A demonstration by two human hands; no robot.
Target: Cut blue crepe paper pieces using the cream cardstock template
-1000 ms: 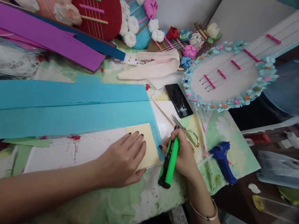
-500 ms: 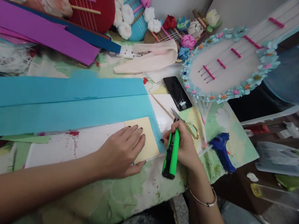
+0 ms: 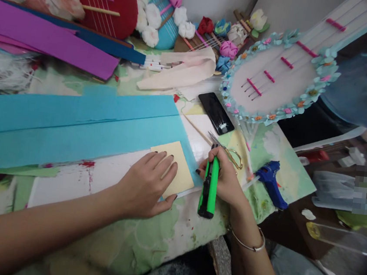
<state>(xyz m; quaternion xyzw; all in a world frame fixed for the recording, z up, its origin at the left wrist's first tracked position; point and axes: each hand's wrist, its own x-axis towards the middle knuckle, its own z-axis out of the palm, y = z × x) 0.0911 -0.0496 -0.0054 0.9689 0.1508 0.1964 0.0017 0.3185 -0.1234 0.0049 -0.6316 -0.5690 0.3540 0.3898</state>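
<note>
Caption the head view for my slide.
Left hand rests on pale-yellow rectangular card; right hand grips long green-and-black plastic tool.

Place: craft workroom, though home or small workshop impossible to tell
Table [image 3: 146, 243]: splotched in green and white, crowded with making materials
Far edge: handmade-looking stringed models, including a red model [image 3: 126, 13] and a blue model [image 3: 167, 42], plus bunched flowers [image 3: 228, 49]
Right edge: petal-rimmed model [image 3: 294, 85], slanting
Front right corner: blue glue gun [image 3: 272, 184], gold-handled scissors [image 3: 225, 149] near it
Left edge: purple strips [image 3: 59, 39], white strands [image 3: 7, 71], turquoise sheets [image 3: 131, 132]
Front edge: green-and-black tool [image 3: 208, 188], in hand
</note>
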